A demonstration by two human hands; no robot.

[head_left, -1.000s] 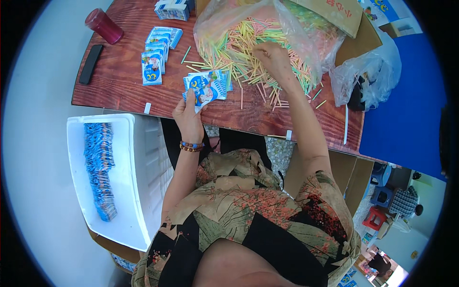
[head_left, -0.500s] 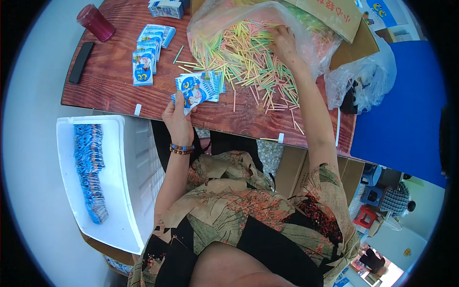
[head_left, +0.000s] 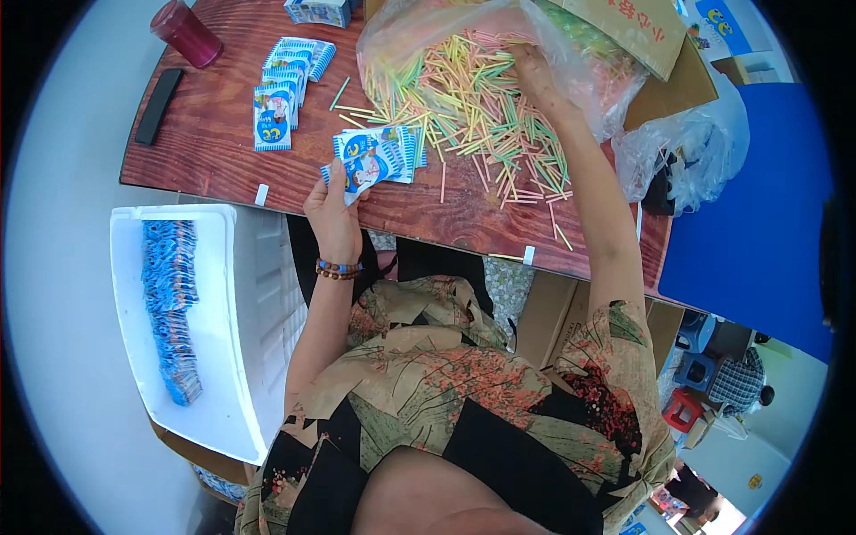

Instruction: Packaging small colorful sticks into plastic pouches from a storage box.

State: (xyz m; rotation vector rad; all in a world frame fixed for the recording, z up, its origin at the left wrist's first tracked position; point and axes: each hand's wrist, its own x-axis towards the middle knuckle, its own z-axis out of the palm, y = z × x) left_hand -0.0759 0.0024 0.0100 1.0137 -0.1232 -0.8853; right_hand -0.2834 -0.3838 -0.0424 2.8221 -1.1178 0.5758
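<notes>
A small blue-and-white packet [head_left: 369, 169] is pinched between the thumb and fingers of my left hand [head_left: 334, 218]. It overlaps other packets of the same kind [head_left: 406, 143] lying on the table. With fingers bent, my right hand [head_left: 538, 82] reaches into a heap of thin pastel sticks [head_left: 446, 85], pink, yellow and green. Its fingertips are partly hidden among the sticks. The heap spills from a clear plastic bag [head_left: 383, 40] onto the wooden table [head_left: 214, 116]. Left of my left hand lies an overlapping row of similar packets [head_left: 273, 116].
A white foam box [head_left: 218, 357] holding stacked packets [head_left: 169, 312] stands left, below the table edge. A red-lidded jar [head_left: 187, 34], a black flat object [head_left: 160, 107] and a small box [head_left: 319, 11] sit farther back. A cardboard box [head_left: 678, 89] and crumpled plastic bag [head_left: 704, 152] are at right.
The whole view has shifted slightly. My left hand still holds the packet, and my right hand stays in the heap, its fingers slightly deeper among the sticks.
</notes>
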